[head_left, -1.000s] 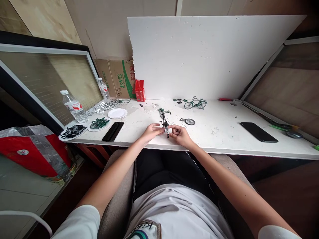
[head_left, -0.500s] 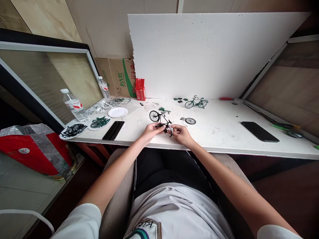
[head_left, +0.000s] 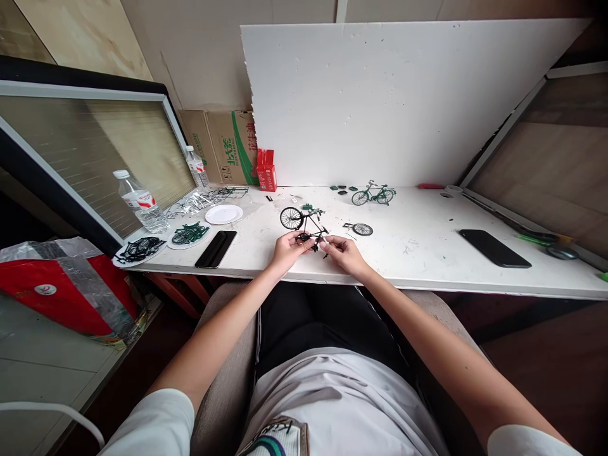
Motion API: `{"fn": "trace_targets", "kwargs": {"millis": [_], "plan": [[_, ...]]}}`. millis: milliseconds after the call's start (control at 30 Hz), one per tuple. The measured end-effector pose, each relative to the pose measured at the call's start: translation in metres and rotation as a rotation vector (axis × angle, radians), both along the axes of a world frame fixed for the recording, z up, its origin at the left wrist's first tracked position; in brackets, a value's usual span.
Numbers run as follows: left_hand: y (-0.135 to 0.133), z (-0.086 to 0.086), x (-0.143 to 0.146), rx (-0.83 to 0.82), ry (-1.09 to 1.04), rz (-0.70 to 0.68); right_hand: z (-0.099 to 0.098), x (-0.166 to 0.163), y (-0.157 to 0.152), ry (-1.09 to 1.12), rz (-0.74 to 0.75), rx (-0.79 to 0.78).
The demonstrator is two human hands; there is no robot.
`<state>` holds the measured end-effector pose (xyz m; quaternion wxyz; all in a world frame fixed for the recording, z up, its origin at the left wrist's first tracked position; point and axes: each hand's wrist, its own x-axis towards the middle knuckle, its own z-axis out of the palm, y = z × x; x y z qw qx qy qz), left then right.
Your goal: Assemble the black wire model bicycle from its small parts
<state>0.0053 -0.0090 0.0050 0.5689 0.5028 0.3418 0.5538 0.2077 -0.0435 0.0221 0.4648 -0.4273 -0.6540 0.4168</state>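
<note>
Both hands meet over the near middle of the white table (head_left: pixel 418 253). My left hand (head_left: pixel 287 248) pinches the frame of a small black model bicycle (head_left: pixel 304 225) that has one wheel fitted at its left end. My right hand (head_left: pixel 346 252) pinches the bicycle's right end, fingers closed together. A loose black wheel (head_left: pixel 363 229) lies on the table just right of the hands. A finished green model bicycle (head_left: pixel 373 195) stands farther back.
Two black phones lie flat, one at left (head_left: pixel 216 248) and one at right (head_left: pixel 494 248). White plates (head_left: pixel 223 214) with green and black parts sit at left beside two water bottles (head_left: pixel 141 202). A red carton (head_left: pixel 266 171) and white foam board (head_left: pixel 403 101) stand behind.
The model bicycle has been turned from end-on to sideways, so its wheel now shows at the left. Both hands stayed on it and shifted slightly.
</note>
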Motion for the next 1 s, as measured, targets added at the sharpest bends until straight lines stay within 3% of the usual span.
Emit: {"fn": "trace_targets", "kwargs": {"millis": [133,433,633,800,900,1000], "plan": [[-0.001,0.002,-0.001,-0.016,0.015,-0.042,-0.001,-0.003,0.001,-0.084,-0.055,0.07],[0.002,0.009,-0.01,-0.112,-0.067,-0.17,-0.006,-0.001,0.004,-0.019,-0.07,0.07],[0.002,0.005,-0.007,-0.106,-0.08,-0.115,-0.007,-0.002,0.001,-0.028,-0.112,0.075],[0.007,0.002,-0.008,-0.111,-0.182,-0.043,-0.007,0.0,0.001,0.148,-0.113,0.145],[0.012,0.003,-0.012,-0.122,-0.202,0.018,-0.005,0.011,0.007,0.247,-0.11,0.046],[0.016,0.006,-0.019,-0.141,-0.181,0.042,-0.003,0.034,0.018,0.124,-0.227,0.106]]}}
